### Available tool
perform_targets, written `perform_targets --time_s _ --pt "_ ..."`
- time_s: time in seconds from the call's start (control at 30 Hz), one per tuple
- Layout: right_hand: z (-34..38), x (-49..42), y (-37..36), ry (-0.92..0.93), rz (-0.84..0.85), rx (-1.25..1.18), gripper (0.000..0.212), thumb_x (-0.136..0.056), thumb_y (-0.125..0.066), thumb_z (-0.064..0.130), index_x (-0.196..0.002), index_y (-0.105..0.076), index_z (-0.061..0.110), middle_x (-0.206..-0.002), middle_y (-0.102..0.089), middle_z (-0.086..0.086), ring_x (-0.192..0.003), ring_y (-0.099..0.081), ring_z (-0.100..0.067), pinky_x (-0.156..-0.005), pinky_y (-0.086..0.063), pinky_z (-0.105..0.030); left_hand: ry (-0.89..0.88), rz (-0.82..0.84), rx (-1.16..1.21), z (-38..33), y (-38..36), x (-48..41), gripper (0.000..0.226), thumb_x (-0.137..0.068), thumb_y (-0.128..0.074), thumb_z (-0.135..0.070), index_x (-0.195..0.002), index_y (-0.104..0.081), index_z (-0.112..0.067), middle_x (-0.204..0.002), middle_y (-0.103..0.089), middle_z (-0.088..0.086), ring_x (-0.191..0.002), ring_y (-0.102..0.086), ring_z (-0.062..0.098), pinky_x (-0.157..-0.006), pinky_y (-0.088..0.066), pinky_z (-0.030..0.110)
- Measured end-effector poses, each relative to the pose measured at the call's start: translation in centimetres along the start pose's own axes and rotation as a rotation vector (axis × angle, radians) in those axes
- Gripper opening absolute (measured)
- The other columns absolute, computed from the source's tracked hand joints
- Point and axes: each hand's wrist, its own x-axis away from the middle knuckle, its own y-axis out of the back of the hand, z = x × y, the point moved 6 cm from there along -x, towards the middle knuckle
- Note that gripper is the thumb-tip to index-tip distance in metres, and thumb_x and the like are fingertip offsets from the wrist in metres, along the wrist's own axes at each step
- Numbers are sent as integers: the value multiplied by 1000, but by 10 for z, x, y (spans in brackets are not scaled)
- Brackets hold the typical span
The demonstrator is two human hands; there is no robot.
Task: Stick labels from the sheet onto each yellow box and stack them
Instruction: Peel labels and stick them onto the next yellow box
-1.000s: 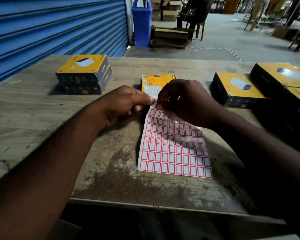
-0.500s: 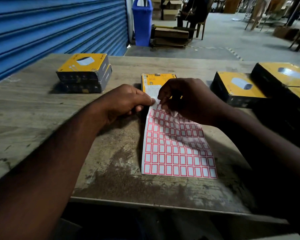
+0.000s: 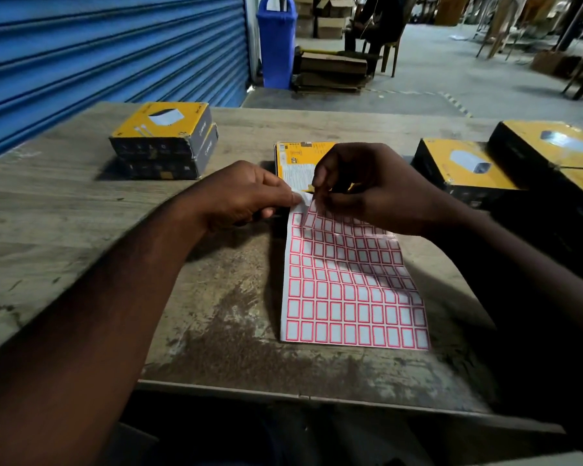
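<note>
The sheet of red-bordered white paper labels (image 3: pixel 350 290) lies toward 6 o'clock on the worn wooden table (image 3: pixel 64 213). Its near edge is flat and its far edge is lifted off the wood. The left hand (image 3: pixel 246 193) pinches the far left corner between thumb and forefinger. The right hand (image 3: pixel 367 186) has its thumb and forefinger closed tight on the top row just beside that corner, seemingly picking at one label. Whether a label has come free cannot be told, since the fingers cover it.

To do this step well, the left hand should keep the backing taut and bent slightly away, so a label's edge lifts by itself. The right hand should then peel slowly at a low angle, so the label neither tears nor curls onto itself. The adhesive is best touched at one corner only.

Just beyond the hands, at 12 o'clock, lies a flat yellow cardboard box with printed text (image 3: pixel 300 156), probably the next to be labelled. A stack of two yellow-topped, grey-sided boxes (image 3: pixel 164 142) sits at 10 o'clock, well apart. More yellow-and-black boxes (image 3: pixel 465 166) wait at 2 o'clock.
</note>
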Motion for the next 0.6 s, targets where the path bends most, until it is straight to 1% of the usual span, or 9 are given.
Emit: perform_targets --time_s 0.07,0.17,0.27,0.33,0.37,0.43,0.5,0.6 --pt "-1 0 2 3 -6 -9 13 -84 -71 -2 -94 -65 2 -89 -70 -14 -82 -68 -29 -73 -56 -43 -10 2 -22 0 1 0 18 -92 -67 -28 -84 -74 -13 -44 -48 -7 -37 -30 6 -38 -24 17" --pt "-2 -1 5 -2 -10 -16 12 -84 -71 -1 -94 -64 0 -89 -71 -14 -84 -68 -31 -76 -56 -44 -26 -2 -52 0 1 0 19 -92 -67 -29 -86 -74 -12 -45 -51 -7 -35 -33 4 -36 -28 15" --pt "-4 0 3 -30 18 60 13 -83 -74 5 -93 -66 6 -91 -71 -7 -85 -70 -21 -77 -59 -42 -34 -17 -53 0 1 -1 26 -93 -65 -29 -93 -74 -4 -46 -53 -7 -35 -33 3 -36 -28 14" --pt "-4 0 -1 -32 35 159 15 -81 -77 11 -91 -66 12 -90 -71 -1 -84 -70 -17 -76 -59 -40 -39 -1 -58 1 1 -1 34 -94 -63 -32 -100 -72 0 -49 -55 -7 -36 -33 4 -36 -28 15" --pt "-4 0 -3 -30 36 213 15 -81 -78 13 -90 -66 15 -89 -70 2 -81 -69 -14 -74 -59 -37 -40 12 -63 1 0 -2 36 -93 -63 -34 -102 -72 0 -51 -55 -6 -37 -34 5 -37 -28 16" --pt "-4 -1 -5 -20 19 309 18 -81 -79 17 -89 -64 21 -87 -68 9 -75 -65 -4 -69 -57 -25 -43 41 -78 1 0 -1 37 -91 -64 -39 -102 -74 -5 -54 -58 -7 -41 -37 6 -39 -30 18" --pt "-2 -2 -7 -3 -1 373 20 -80 -80 19 -91 -64 24 -84 -66 13 -71 -60 3 -63 -48 -13 -41 103 -109 -1 -3 2 36 -87 -65 -44 -100 -75 -12 -57 -60 -7 -44 -39 6 -43 -31 20" --pt "-1 -2 -9 3 -7 406 22 -80 -80 21 -93 -63 25 -83 -64 15 -71 -59 7 -61 -44 -7 -32 200 -144 -1 -10 5 23 -89 -68 -37 -95 -76 -16 -59 -61 -4 -43 -38 7 -41 -29 20"
